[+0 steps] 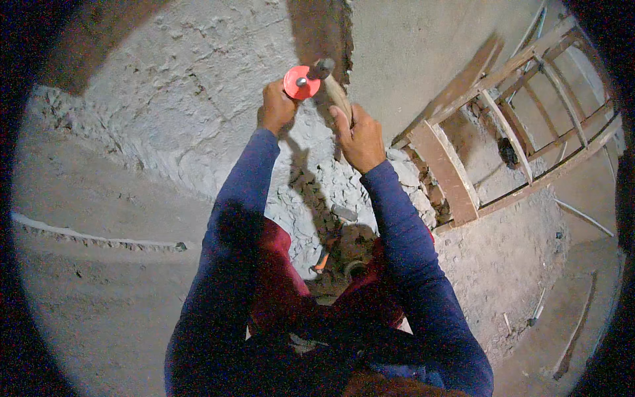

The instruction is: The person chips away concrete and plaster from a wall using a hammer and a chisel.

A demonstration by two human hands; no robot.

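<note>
My left hand (277, 110) grips a chisel with a round red hand guard (293, 88). The chisel's metal striking end (301, 82) points up towards me; its blade is hidden behind the guard. In my right hand (366, 140) is the wooden handle of a hammer (338, 95). The dark hammer head (321, 69) is just right of the guard, overlapping its edge in view; whether they touch I cannot tell. Beyond both hands is a rough, chipped pale wall surface (208, 74), bordered by a dark brown strip (317, 25).
Broken pale rubble (297, 218) lies below my hands, between my legs. A grey block-like piece (344, 213) and an orange-handled tool (322, 261) are there too. At right stands a ladder-like wooden frame (464, 173). A pale ridge (99, 235) runs along the left surface.
</note>
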